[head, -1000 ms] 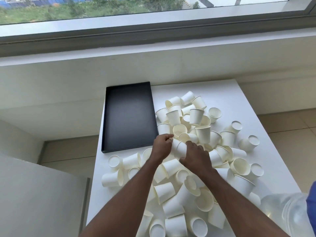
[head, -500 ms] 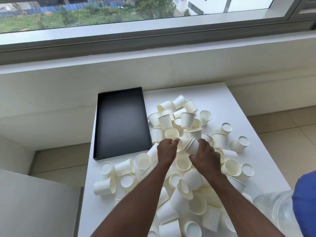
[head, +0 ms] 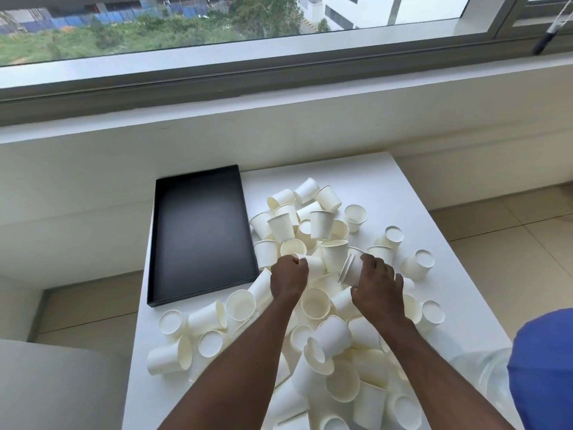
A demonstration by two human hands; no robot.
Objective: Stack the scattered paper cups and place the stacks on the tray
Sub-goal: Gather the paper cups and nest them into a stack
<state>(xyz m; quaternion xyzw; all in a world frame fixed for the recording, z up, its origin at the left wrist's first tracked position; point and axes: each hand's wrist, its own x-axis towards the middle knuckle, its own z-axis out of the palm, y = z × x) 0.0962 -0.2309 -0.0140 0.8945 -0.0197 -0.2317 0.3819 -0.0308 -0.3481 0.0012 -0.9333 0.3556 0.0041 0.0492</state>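
Several white paper cups (head: 322,225) lie scattered in a heap over the white table (head: 400,212), some upright, some on their sides. An empty black tray (head: 201,234) sits at the table's back left. Just right of the tray's near corner, my left hand (head: 288,279) is closed around one cup (head: 314,265) lying sideways. My right hand (head: 376,283) grips a short nested stack of cups (head: 352,270), its rims facing left toward the other cup. A small gap separates the two.
A white window ledge (head: 279,125) runs behind the table, under a wide window. Tiled floor (head: 511,243) shows to the right. A clear water bottle with a blue cap (head: 542,367) stands at the lower right. A white surface (head: 55,386) fills the lower left.
Both hands have lifted cups off the heap. The right hand's cups have moved away from the left hand's cup, opening a gap. The camera has tilted up.
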